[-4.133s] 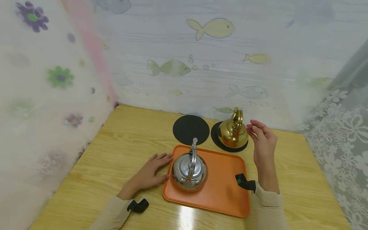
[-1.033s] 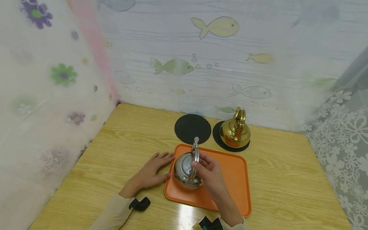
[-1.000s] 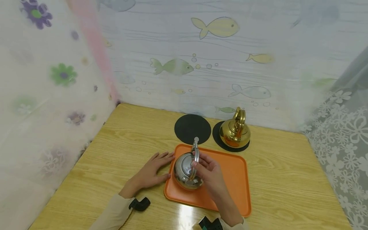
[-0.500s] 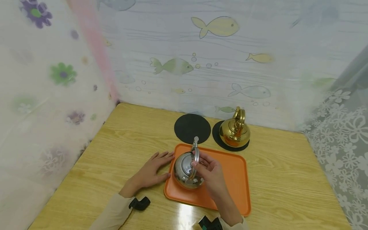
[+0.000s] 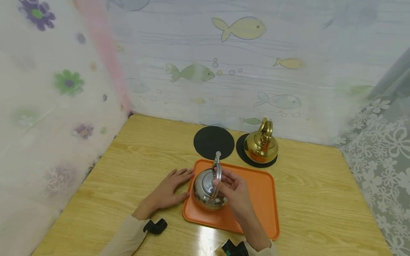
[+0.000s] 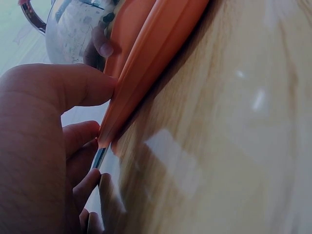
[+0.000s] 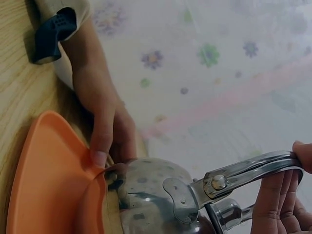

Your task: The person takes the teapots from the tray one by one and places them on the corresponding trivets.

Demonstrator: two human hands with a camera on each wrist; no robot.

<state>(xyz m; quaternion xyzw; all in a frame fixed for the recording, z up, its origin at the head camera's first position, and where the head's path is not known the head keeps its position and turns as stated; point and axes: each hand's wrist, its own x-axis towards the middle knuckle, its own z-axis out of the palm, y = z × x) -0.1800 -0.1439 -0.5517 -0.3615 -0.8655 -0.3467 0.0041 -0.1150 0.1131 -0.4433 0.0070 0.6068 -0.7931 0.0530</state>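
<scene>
A shiny silver kettle (image 5: pixel 203 188) stands upright on the left part of an orange tray (image 5: pixel 256 213). My right hand (image 5: pixel 237 195) holds the kettle's raised handle (image 7: pixel 243 175), thumb on one side and fingers on the other. At the tray's left edge lies my left hand (image 5: pixel 164 192), its fingers spread and fairly straight. In the left wrist view, the thumb (image 6: pixel 90 85) and a fingertip touch the tray's orange rim (image 6: pixel 141 63). Part of the kettle's right side is hidden behind my right hand.
Behind the tray, a gold kettle (image 5: pixel 260 147) stands on a round black mat (image 5: pixel 241 153). Left of it lies another round black mat (image 5: pixel 214 142). The wooden table (image 5: pixel 144 149) backs onto a fish-patterned curtain (image 5: pixel 192 39).
Some seconds ago my right hand was beside the gold kettle; it has since moved left and down to grip the silver kettle's handle. Over the last second, nothing visibly moves.
</scene>
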